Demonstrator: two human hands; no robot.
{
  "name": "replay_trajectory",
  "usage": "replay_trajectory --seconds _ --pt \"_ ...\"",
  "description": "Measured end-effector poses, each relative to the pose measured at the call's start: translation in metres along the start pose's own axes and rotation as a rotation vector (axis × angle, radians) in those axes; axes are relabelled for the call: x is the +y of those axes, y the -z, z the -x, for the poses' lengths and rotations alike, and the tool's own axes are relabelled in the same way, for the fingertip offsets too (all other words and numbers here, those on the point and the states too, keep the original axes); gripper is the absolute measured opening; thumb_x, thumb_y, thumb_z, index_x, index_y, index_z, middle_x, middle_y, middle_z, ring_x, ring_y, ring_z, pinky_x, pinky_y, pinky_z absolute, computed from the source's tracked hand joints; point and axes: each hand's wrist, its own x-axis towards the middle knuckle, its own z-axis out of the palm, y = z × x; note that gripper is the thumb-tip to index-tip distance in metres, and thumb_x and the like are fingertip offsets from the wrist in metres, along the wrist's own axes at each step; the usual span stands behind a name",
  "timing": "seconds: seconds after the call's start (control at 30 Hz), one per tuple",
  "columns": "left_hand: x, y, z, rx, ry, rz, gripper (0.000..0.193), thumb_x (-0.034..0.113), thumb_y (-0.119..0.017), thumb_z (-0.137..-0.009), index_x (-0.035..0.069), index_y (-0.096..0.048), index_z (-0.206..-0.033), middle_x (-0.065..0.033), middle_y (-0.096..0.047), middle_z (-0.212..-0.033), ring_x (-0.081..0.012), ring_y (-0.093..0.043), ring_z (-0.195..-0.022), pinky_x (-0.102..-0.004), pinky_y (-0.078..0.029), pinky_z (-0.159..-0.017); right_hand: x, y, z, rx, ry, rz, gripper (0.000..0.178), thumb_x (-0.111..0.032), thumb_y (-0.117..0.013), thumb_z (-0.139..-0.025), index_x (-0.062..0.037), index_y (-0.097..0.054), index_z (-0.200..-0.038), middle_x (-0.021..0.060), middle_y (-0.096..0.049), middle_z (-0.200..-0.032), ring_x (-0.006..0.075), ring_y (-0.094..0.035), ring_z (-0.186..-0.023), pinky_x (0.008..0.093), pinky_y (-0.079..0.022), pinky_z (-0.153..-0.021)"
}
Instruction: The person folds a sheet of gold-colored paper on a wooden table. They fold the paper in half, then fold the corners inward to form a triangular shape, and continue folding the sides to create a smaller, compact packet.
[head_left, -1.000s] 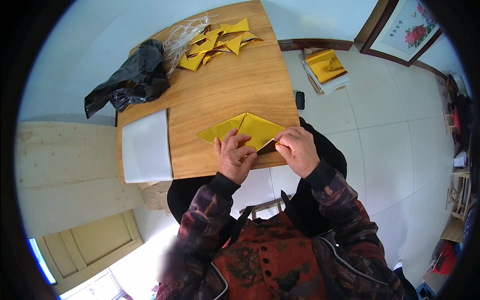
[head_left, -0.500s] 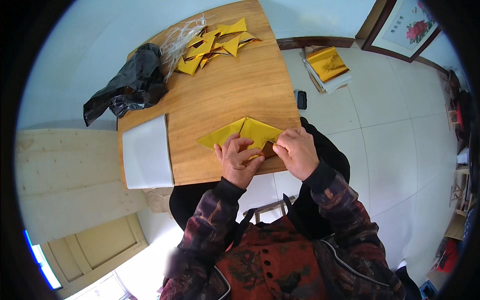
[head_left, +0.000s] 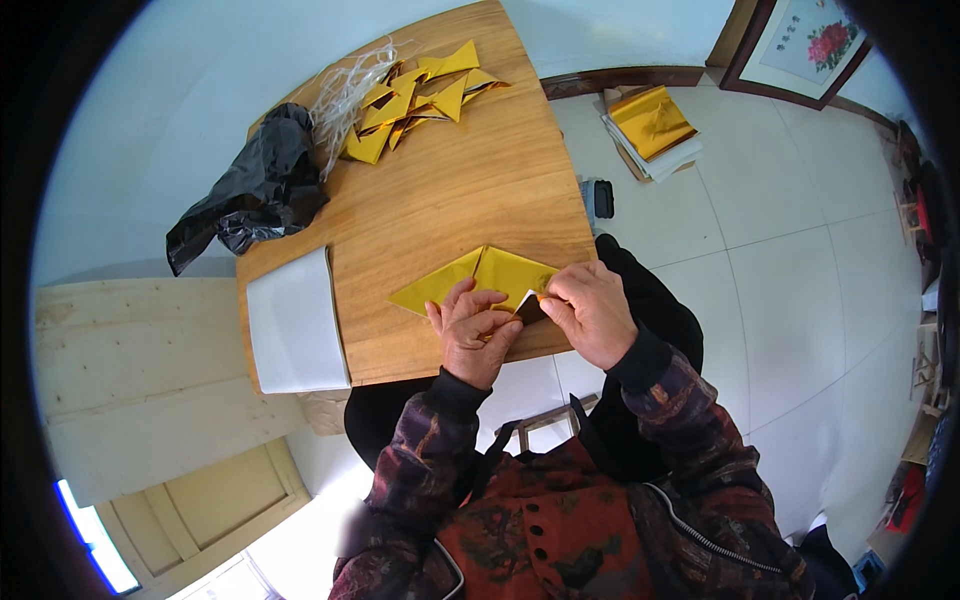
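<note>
A sheet of gold foil paper (head_left: 515, 272), folded into a wide pointed shape, lies near the table's front edge. My left hand (head_left: 472, 335) rests on its near side, fingers spread and pressing it down, with the thumb beside the near corner. At the right end my right hand (head_left: 592, 312) pinches a flap between thumb and forefinger and lifts it, so a pale underside shows. The foil's right tip is hidden behind the right hand.
Several folded gold foil pieces (head_left: 412, 103) lie at the far end of the wooden table (head_left: 440, 205), beside white plastic strings (head_left: 350, 95) and a black plastic bag (head_left: 262, 185). A white sheet (head_left: 298, 320) lies at left. Foil-topped paper (head_left: 652, 125) is stacked on the floor.
My right hand has lifted the flap and turned it, baring its pale underside. My left hand stays on the paper. The whole view has shifted slightly.
</note>
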Motion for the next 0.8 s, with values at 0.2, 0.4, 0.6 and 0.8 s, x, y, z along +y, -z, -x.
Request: replay_trajectory --seconds 0.2,0.4,0.6,0.8 --pt "-0.0026 -0.0007 0.0007 -0.005 0.024 0.024 0.006 0.017 -0.080 -0.080 0.015 -0.076 -0.083 0.0037 -0.065 -0.109 -0.0276 -0.043 -0.132 -0.0604 -0.006 -0.111 0.0000 0.0019 0.0006 -0.008 -0.050 -0.175 0.017 -0.023 -0.072 -0.085 -0.0105 -0.062 -0.088 0.0037 -0.063 -0.088 0.0273 -0.056 -0.090 0.0426 -0.038 -0.082" --pt "-0.0043 -0.0019 0.0008 -0.003 0.029 0.033 0.006 0.019 -0.080 -0.080 0.015 -0.076 -0.083 0.0036 -0.065 -0.109 -0.0274 -0.043 -0.132 -0.0602 -0.005 -0.112 0.0028 -0.0024 0.0013 0.028 -0.003 -0.167 0.016 -0.023 -0.072 -0.085 -0.0112 -0.062 -0.085 0.0030 -0.062 -0.085 0.0262 -0.056 -0.088 0.0421 -0.037 -0.081" --pt "-0.0061 -0.0025 0.0005 0.007 0.021 0.037 0.006 0.019 -0.079 -0.080 0.015 -0.076 -0.084 0.0024 -0.065 -0.111 -0.0280 -0.044 -0.132 -0.0616 -0.005 -0.111 0.0034 -0.0049 0.0020 0.041 0.001 -0.129 0.014 -0.022 -0.071 -0.085 -0.0111 -0.063 -0.085 0.0032 -0.061 -0.085 0.0267 -0.055 -0.087 0.0426 -0.037 -0.082" --pt "-0.0076 -0.0039 0.0010 0.048 0.039 0.104 0.007 0.020 -0.078 -0.080 0.014 -0.076 -0.084 -0.0016 -0.058 -0.119 -0.0282 -0.045 -0.130 -0.0644 -0.003 -0.111 0.0006 -0.0036 0.0012 0.053 -0.018 -0.142 0.014 -0.021 -0.070 -0.085 -0.0092 -0.063 -0.088 0.0057 -0.064 -0.088 0.0277 -0.057 -0.090 0.0429 -0.038 -0.084"
